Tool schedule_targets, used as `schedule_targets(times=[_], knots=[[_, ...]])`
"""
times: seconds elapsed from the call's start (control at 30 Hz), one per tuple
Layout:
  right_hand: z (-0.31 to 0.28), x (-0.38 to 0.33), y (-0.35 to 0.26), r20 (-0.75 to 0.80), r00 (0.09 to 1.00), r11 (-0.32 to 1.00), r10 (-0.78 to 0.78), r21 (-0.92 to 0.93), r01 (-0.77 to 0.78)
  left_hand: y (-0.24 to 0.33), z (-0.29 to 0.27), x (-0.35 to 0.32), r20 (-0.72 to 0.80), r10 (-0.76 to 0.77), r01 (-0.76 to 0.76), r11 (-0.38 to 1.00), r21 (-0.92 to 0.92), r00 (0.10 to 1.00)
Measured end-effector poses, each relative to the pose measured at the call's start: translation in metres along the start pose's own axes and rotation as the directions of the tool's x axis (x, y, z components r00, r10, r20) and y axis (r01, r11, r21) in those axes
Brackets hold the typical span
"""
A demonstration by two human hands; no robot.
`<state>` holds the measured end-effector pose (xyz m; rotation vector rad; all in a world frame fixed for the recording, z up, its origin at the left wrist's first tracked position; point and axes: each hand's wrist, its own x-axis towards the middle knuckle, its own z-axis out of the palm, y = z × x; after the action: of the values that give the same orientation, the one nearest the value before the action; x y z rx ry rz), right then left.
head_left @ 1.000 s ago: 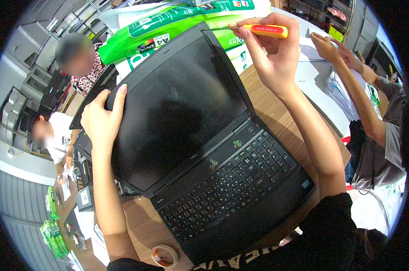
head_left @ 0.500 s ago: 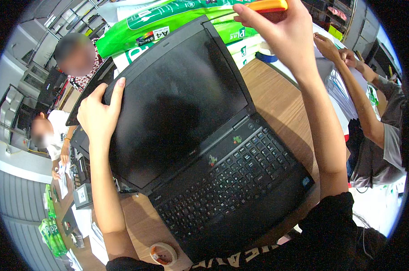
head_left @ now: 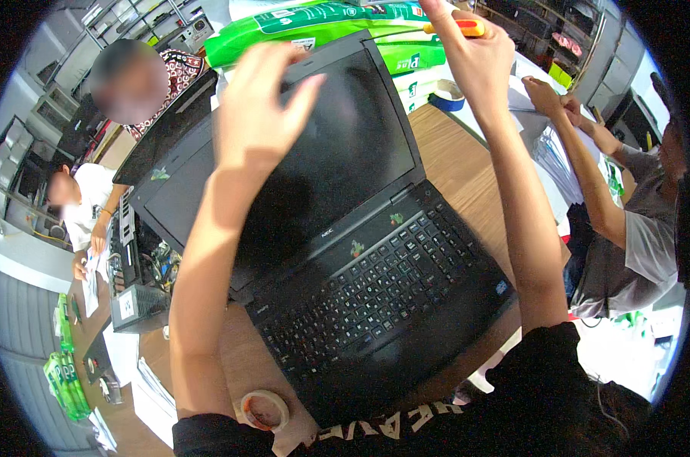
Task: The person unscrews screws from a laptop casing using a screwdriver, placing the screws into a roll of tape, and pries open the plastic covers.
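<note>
- apparently, the step in hand is screwdriver work at the upper right corner of the dark rectangular screen (head_left: 349, 160) on the unfolded black plastic laptop (head_left: 390, 369), which lies on the brown wood-grain table (head_left: 451, 145).
- the right hand (head_left: 478, 72) has its fingers wrapped round the yellow-and-red-handled screwdriver (head_left: 468, 28); the thin metal shaft points at that corner, though i cannot tell whether the tip touches.
- the left hand (head_left: 261, 114) is spread in front of the screen, thumb apart from the fingers, grasping nothing visible; whether it touches the frame is unclear.
- next, the move likely calls for 1 hand bracing the screen and 1 keeping the tip steady.
- among containers, glossy green-and-white plastic packages (head_left: 230, 46) lie behind the screen, and smaller green plastic packs (head_left: 69, 392) sit far left; their contents are hidden.
</note>
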<state>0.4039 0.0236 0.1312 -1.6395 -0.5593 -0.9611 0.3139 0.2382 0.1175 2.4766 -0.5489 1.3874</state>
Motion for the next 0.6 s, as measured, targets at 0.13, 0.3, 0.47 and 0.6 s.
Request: schedule_targets(times=[0.13, 0.3, 0.47, 0.6], knots=[[0.003, -0.004, -0.002, 0.034, 0.988, 0.967, 0.148, -0.213, -0.137, 0.014, 0.073, 0.037, -0.084, 0.150, -0.157, 0.983, -0.094, 0.985], [-0.011, 0.004, 0.007, 0.080, 0.996, 0.980, 0.034, -0.200, -0.017, 0.017, 0.099, 0.052, -0.064, 0.140, -0.141, 0.990, -0.005, 0.988], [-0.045, 0.011, -0.005, 0.339, 0.901, 0.961, -0.271, 0.036, 0.275, 0.010, 0.096, 0.050, -0.051, 0.213, -0.213, 0.977, 0.009, 0.976], [-0.042, 0.010, -0.009, 0.275, 0.923, 0.935, -0.269, -0.155, 0.319, 0.015, 0.098, 0.047, -0.051, 0.233, -0.230, 0.971, 0.058, 0.971]])
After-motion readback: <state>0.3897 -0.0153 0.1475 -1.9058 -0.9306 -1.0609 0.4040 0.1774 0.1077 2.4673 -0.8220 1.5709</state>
